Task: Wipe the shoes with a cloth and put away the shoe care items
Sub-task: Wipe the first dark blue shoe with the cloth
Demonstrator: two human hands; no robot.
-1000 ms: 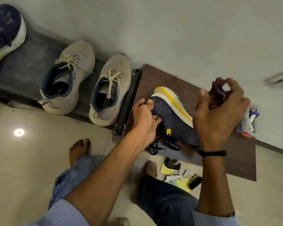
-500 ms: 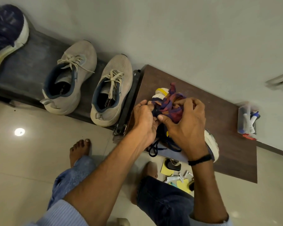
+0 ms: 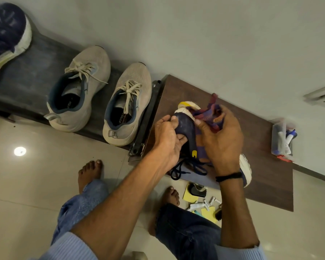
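Two hands work on the navy shoe (image 3: 185, 126) at frame centre. The left hand (image 3: 167, 139) curls thumb and fingers round its end, and the right hand (image 3: 219, 143) bunches the cloth (image 3: 210, 115) against its upper. Wiping seems the step in hand; next it needs steady strokes along the side.

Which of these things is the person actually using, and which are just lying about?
Job: navy shoe, gripped by left hand; patterned cloth, held by right hand; care items on floor.
Lying about: two grey sneakers, second navy shoe, clear box of bottles.
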